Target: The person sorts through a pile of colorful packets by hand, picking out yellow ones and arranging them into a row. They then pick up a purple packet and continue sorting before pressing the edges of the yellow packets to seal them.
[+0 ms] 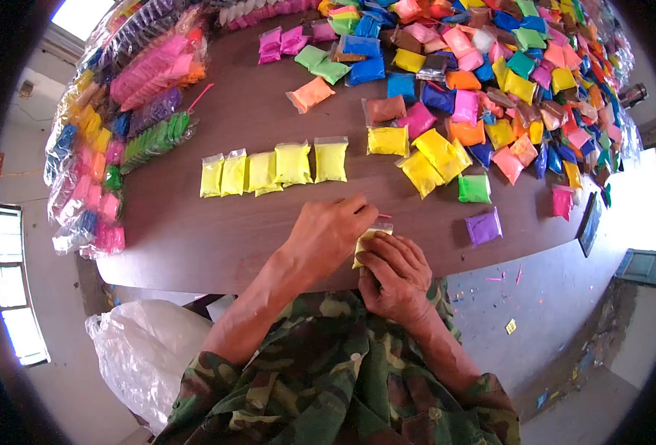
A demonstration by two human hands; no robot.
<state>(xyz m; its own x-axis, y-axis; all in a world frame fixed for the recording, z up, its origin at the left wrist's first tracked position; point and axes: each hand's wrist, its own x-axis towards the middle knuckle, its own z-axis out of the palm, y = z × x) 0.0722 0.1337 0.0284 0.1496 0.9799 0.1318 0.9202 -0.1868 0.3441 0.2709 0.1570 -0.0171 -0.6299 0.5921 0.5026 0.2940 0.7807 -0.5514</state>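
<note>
A small clear packet of pale yellow filling is at the table's near edge, gripped by my right hand, whose fingers cover much of it. Just above the packet's top, my left hand is closed in a pinch. A thin pink stick pokes out at its fingertips; the rest of the stick is hidden. Beyond my hands, several pale yellow packets stand side by side in a row, among them a rightmost one and a leftmost one.
A large heap of mixed coloured packets covers the table's right side. Bagged bundles of packets line the left edge, with a pink stick beside them. A purple packet lies right of my hands. Clear plastic sheeting hangs below left.
</note>
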